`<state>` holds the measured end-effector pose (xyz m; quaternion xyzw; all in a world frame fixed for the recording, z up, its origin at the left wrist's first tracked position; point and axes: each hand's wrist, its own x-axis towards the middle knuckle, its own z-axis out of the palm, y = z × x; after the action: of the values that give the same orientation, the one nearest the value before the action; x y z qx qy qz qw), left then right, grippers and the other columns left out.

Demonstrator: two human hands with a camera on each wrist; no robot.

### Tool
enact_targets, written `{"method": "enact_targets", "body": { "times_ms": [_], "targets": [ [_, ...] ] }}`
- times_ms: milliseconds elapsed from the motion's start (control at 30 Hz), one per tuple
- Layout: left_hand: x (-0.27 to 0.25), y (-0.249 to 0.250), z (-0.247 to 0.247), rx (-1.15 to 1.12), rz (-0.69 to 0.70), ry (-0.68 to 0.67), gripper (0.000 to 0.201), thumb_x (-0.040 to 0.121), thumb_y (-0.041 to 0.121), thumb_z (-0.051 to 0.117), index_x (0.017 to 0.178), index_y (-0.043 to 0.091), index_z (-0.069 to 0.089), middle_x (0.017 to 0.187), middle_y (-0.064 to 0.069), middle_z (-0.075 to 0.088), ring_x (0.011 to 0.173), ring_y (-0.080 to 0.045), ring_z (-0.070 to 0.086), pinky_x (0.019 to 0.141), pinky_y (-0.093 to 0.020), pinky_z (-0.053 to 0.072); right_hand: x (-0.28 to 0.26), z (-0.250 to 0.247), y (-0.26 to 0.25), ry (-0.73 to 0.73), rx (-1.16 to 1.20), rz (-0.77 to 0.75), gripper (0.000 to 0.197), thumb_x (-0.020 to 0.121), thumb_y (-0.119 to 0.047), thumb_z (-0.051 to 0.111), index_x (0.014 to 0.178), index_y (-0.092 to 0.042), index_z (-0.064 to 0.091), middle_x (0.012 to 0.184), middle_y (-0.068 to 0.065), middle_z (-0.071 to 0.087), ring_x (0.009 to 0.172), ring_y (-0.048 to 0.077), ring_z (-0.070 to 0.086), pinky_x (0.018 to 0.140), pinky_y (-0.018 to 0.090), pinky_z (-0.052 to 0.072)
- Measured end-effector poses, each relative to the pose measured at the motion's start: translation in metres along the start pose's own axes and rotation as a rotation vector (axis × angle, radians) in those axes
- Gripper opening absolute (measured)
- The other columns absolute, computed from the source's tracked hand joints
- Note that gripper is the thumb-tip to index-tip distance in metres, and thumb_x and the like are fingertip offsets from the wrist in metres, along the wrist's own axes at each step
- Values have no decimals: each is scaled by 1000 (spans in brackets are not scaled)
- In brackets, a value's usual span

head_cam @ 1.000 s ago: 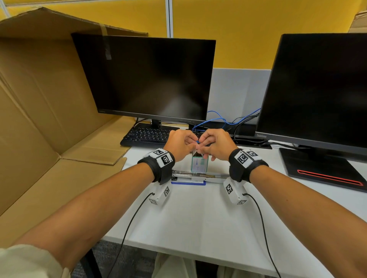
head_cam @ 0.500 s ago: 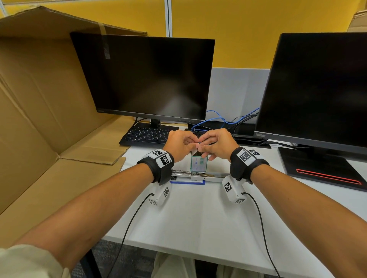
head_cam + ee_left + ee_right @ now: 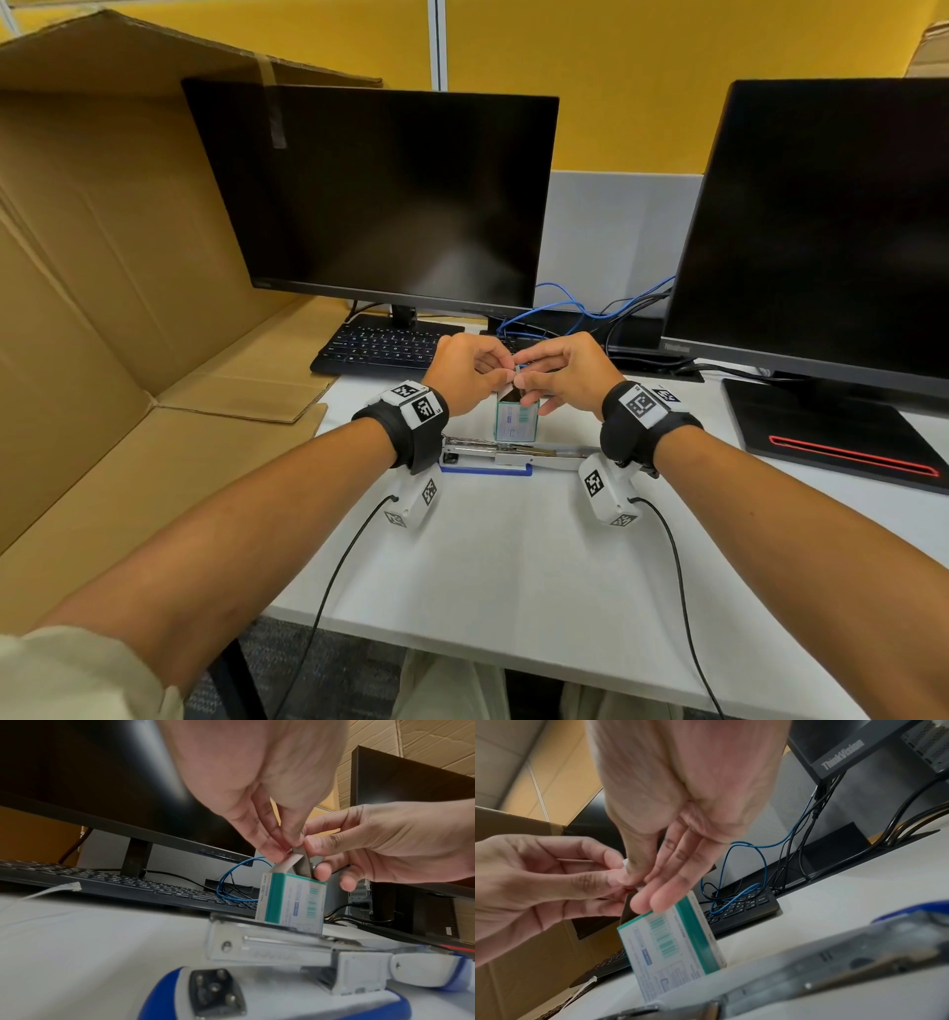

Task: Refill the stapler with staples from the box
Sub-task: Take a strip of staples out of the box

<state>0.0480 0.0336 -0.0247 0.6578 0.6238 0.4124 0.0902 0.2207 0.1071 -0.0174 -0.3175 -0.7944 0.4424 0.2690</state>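
The left hand is reaching down from above, its fingertips pinching the white flap of the box. The right hand is coming in from the right, thumb and fingers pinching a grey strip that is sticking up out of the box. The box is standing upright just beyond the opened stapler, which is lying nearest on the desk. A keyboard and monitor are sitting farther back.
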Motion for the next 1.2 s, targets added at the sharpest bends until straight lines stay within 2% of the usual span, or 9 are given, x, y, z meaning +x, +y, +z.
{"method": "enact_targets", "body": {
  "times_ms": [167, 267, 467, 633, 733, 800, 967, 1100, 1200],
  "targets": [
    [-2, 1, 2, 8, 5, 1, 7, 82, 14, 75, 88, 10, 75, 79, -2, 74, 71, -10, 70, 70, -14, 56, -2, 0, -2, -5, 15, 7, 25, 87, -10, 72, 112, -8, 72, 96, 16, 78, 81, 27, 78, 65, 40, 64],
    [-1, -2, 2, 26, -4, -22, 11, 81, 16, 77, 90, 10, 76, 82, 0, 75, 75, -9, 71, 76, -18, 57, -1, -1, -4, 3, 17, 12, 24, 89, -10, 70, 113, -7, 71, 95, 16, 78, 81, 28, 78, 67, 44, 64],
    [-3, -3, 3, 39, -11, -28, 16, 80, 15, 78, 94, 9, 74, 88, -3, 76, 81, -13, 72, 78, -21, 58, -1, -1, -9, 48, 10, -24, 24, 87, -12, 72, 111, -9, 70, 101, 7, 76, 75, 25, 78, 62, 40, 64],
    [-7, -6, 4, 21, -19, -82, 32, 78, 20, 80, 107, 9, 72, 100, -5, 75, 89, -14, 72, 79, -18, 57, 0, -1, -14, 115, 41, -53, 21, 87, -12, 72, 108, -6, 68, 92, 9, 77, 69, 28, 77, 55, 35, 61],
    [-5, -6, 4, 76, -18, -118, 34, 79, 19, 79, 111, 10, 71, 103, -6, 75, 92, -15, 71, 84, -24, 58, 2, -1, -16, 157, 30, -57, 20, 87, -12, 72, 105, -6, 68, 88, 7, 76, 62, 22, 75, 53, 32, 61],
    [-3, -6, 4, 104, -25, -108, 32, 80, 19, 78, 110, 11, 70, 100, -6, 74, 90, -15, 70, 85, -27, 59, 2, -1, -15, 172, 23, -57, 20, 87, -12, 73, 104, -5, 68, 86, 8, 76, 59, 21, 73, 51, 31, 59],
    [-4, -7, 7, 127, 5, -79, 32, 77, 17, 76, 108, 13, 68, 91, -5, 69, 83, -21, 67, 77, -30, 59, 2, -2, -14, 152, -15, -50, 20, 87, -11, 72, 105, -3, 67, 84, 9, 75, 63, 29, 72, 48, 30, 57],
    [-3, -6, 10, 243, -11, -134, 12, 78, 18, 69, 88, 13, 75, 94, -5, 65, 86, -22, 65, 81, -41, 58, 3, -3, -9, 134, -49, -50, 20, 87, -12, 72, 105, -4, 67, 83, 11, 75, 62, 28, 71, 46, 29, 56],
    [-1, -6, 9, 242, -28, -140, 16, 79, 17, 71, 93, 11, 73, 94, -5, 68, 86, -21, 66, 84, -40, 58, 4, -3, -5, 99, -67, -50, 19, 87, -12, 72, 105, -6, 68, 86, 14, 76, 61, 25, 71, 47, 30, 56]
  ]
}}
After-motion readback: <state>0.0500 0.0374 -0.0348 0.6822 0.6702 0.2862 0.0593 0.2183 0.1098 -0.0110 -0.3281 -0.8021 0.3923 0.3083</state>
